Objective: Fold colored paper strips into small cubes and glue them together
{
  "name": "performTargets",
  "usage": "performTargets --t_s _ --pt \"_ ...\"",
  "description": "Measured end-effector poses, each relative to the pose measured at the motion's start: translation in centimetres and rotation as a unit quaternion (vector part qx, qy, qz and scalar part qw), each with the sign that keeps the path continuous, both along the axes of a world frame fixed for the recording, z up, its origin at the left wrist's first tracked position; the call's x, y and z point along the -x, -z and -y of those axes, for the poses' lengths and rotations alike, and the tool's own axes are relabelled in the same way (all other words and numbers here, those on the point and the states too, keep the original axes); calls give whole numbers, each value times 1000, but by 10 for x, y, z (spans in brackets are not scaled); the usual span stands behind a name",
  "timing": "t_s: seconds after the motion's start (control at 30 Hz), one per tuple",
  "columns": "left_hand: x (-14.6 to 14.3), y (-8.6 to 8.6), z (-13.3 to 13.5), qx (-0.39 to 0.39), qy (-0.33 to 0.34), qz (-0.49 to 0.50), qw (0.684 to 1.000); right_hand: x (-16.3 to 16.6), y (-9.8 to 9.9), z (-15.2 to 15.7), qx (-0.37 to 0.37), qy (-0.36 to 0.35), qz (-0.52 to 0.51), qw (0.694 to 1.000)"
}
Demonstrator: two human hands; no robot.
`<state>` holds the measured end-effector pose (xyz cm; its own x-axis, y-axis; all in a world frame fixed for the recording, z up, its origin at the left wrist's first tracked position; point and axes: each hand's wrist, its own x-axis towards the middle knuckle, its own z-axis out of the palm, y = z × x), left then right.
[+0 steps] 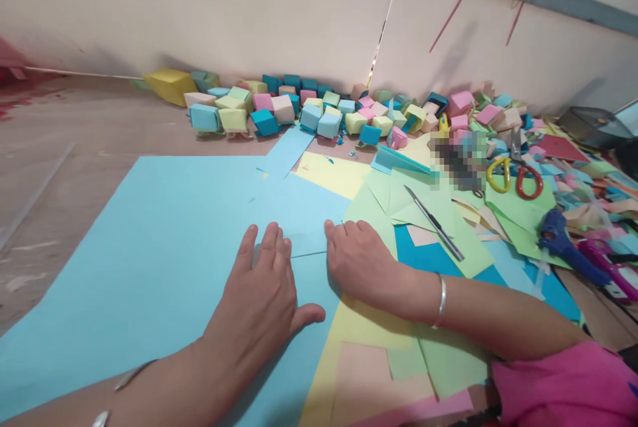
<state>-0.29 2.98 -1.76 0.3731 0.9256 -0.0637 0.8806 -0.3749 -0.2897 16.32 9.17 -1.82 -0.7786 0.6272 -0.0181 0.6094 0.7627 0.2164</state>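
The left hand (264,294) lies flat and released, palm down, fingers together, pressing on the light blue sheet (149,267) right beneath it. Just beside it, the right hand (359,261) rests with bent fingers on the sheet's right edge, at the crease of the folded flap (299,214); whether it pinches the paper I cannot tell. The sheet spreads leftward over the worktop (74,148). Right of the hands lie green sheets (399,201) bearing a craft knife (433,222), then scissors (516,178) and a glue gun (568,248). Paper cubes (309,115) line the wall.
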Motion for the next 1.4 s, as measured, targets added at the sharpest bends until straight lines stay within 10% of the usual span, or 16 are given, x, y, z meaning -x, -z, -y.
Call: performTargets --t_s 0.47,1.1,1.4 --pt "4 -3 -2 -13 -3 55 998 -13 -22 -1 -16 -19 -39 999" --pt "32 -9 -44 28 -6 299 954 -14 0 -22 -108 6 -255 961" --pt "33 -10 -44 50 -46 361 930 -12 11 -23 -29 -6 -262 965"
